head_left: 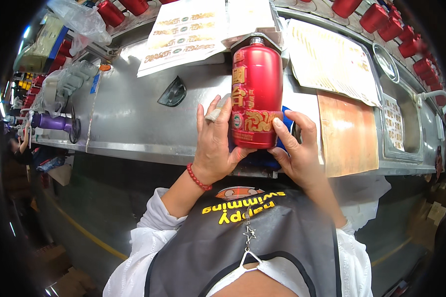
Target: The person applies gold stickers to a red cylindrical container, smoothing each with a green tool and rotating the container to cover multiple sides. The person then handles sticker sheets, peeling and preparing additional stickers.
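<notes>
A glossy red bottle (263, 74) with gold lettering and a silvery neck stands in front of me, its neck end toward a metal holder (275, 33). Around its lower part runs a red and gold patterned label band (260, 122). My left hand (213, 146), a red bead bracelet at its wrist, grips the bottle's left side and base; a greyish wrap (217, 110) sits at its fingers. From the right, my right hand (303, 148) presses its thumb on the label's right end, the other fingers curled beside the bottle. Something blue shows partly behind the bottle.
Printed decal sheets (186, 34) lie at the back left, another sheet stack (327, 57) at the right. A tan board (349, 136) lies by a sink (415, 126). A dark scraper-like piece (173, 92) rests on the metal table (134, 119). Several red bottles line the far side.
</notes>
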Action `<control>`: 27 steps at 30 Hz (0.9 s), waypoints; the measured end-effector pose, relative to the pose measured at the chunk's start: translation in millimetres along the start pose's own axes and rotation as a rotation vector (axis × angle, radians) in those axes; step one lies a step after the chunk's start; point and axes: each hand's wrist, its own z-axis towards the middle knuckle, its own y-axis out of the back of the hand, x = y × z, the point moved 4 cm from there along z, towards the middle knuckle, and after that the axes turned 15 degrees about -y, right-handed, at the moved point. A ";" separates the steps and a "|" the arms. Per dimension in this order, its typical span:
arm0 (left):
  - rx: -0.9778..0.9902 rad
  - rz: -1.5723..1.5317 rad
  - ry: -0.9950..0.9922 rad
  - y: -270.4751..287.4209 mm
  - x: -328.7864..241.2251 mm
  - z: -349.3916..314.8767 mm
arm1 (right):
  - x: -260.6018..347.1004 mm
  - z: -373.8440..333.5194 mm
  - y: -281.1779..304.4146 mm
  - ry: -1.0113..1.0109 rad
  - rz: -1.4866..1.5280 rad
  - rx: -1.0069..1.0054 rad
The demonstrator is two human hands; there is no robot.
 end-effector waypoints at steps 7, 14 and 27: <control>0.009 0.042 0.040 2.7 -7.5 6.6 | -17.2 -8.1 4.6 -0.127 0.005 0.035; 0.058 0.114 -0.078 12.0 -18.7 24.0 | 1.1 13.6 29.6 -0.166 0.140 -0.136; 0.019 0.117 -0.123 7.0 -15.3 20.4 | -3.7 -6.4 0.1 -0.063 -0.041 -0.029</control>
